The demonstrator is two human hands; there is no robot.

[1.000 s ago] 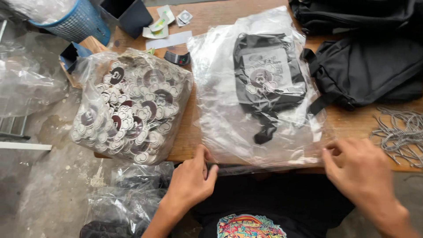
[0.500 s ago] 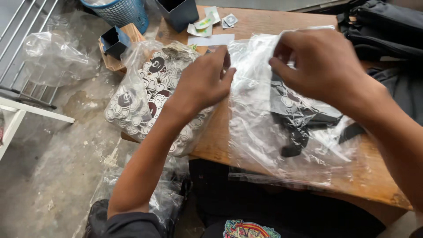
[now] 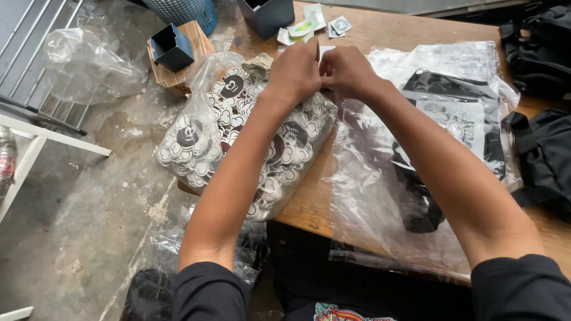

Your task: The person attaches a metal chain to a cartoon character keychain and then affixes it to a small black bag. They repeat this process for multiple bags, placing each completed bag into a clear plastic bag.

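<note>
Now my left hand (image 3: 295,70) and my right hand (image 3: 347,70) are close together, almost touching, at the far edge of the clear bag (image 3: 380,196). Half a second ago they were apart, and both were pulling at the top of that bag nearer to me. One second ago they lay low at the near edge of the desk (image 3: 386,30). Both hands are curled, with the fingers pressed together, and they seem to pinch something small between them. I cannot tell what it is, because my knuckles hide it.

The clear bag lies on the desk under my right arm. A black pouch (image 3: 458,119) with a white picture is inside it. The near end of the bag hangs over the desk edge.

Under my left arm sits a big bag of round stickers (image 3: 202,137), black and white. It is in the same spot as before.

A dark little box (image 3: 171,47) stands on a wood block to the left.
</note>
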